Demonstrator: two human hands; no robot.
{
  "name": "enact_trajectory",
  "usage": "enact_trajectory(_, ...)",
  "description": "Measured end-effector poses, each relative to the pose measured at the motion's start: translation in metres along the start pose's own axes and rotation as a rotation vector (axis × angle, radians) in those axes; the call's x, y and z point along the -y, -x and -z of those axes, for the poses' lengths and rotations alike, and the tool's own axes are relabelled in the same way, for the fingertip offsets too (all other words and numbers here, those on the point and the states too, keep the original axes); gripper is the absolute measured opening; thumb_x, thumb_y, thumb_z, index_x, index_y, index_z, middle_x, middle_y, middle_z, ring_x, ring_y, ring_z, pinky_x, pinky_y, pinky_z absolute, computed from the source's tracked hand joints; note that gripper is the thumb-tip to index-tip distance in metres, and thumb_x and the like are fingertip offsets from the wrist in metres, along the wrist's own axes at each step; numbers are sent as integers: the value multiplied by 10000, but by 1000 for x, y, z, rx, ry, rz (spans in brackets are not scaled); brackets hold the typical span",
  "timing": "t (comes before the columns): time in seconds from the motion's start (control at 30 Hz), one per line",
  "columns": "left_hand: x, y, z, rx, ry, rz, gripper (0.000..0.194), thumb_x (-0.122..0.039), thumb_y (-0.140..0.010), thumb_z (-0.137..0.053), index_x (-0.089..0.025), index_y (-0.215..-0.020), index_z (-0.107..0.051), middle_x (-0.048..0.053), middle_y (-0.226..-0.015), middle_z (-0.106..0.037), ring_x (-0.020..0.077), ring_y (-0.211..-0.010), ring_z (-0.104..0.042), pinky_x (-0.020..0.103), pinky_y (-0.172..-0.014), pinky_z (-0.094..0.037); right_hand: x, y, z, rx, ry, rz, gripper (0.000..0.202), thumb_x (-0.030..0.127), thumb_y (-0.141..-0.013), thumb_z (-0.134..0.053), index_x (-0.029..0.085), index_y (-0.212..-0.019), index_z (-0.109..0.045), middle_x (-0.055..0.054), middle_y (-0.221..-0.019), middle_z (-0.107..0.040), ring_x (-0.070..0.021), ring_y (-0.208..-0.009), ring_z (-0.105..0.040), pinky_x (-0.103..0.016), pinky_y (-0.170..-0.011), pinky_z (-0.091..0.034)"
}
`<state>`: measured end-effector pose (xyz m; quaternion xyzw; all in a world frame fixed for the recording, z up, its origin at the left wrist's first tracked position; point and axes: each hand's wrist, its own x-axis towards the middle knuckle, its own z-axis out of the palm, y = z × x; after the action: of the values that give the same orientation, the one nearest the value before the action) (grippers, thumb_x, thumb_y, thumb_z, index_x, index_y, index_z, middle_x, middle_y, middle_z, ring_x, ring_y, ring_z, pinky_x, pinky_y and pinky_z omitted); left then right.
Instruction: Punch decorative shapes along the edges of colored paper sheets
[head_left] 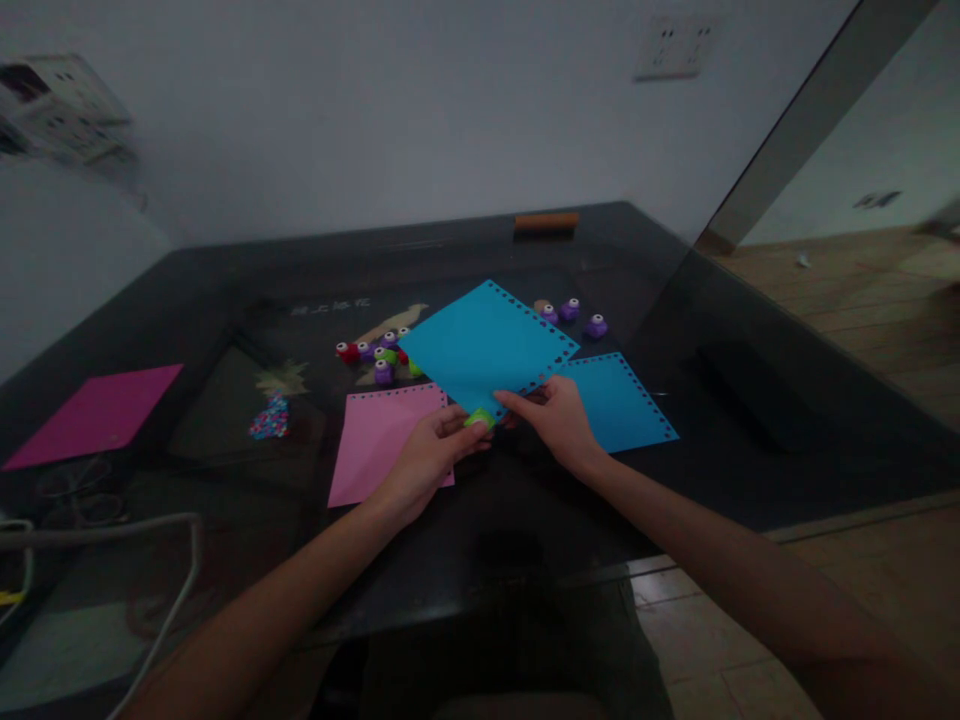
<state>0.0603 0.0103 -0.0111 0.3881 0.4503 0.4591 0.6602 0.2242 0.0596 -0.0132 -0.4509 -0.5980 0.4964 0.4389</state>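
My left hand (435, 447) is closed around a small green craft punch (478, 418), its thumb pressing on top. The punch sits at the near corner of a blue paper sheet (487, 345), held up at a slant above the table. My right hand (553, 418) pinches this sheet by its edge beside the punch. Small punched holes run along the sheet's two right-hand edges. Beneath lie a pink sheet (379, 440) on the left and a second blue sheet (616, 405) on the right, both with holes along some edges.
Several small punches (384, 371) cluster behind the pink sheet, and purple ones (597, 326) stand at the right. A magenta sheet (101, 412) and a heap of colourful bits (271, 418) lie left. An orange-brown roll (546, 224) rests near the wall; a cable (191, 530) crosses lower left.
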Motion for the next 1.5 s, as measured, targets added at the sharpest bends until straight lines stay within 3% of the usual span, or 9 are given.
enact_trajectory(0.47,-1,0,1,4,30,4,273,-269,-733,-731,-153,-975,-683,57,-968,-692,143,-852,-611,255,-784,-480,2,0,1,22,23,11,220,354,-720,-699,177,-602,-640,-45,-577,-681,-172,-518,-633,-285,-542,-497)
enact_trajectory(1.5,3,0,3,22,-10,-12,316,-278,-755,-708,-156,-1043,-659,86,-1065,-681,192,-961,-611,284,-811,-468,0,0,1,6,86,53,209,328,-717,-701,158,-611,-640,-68,-585,-684,-186,-523,-638,-293,-531,-495)
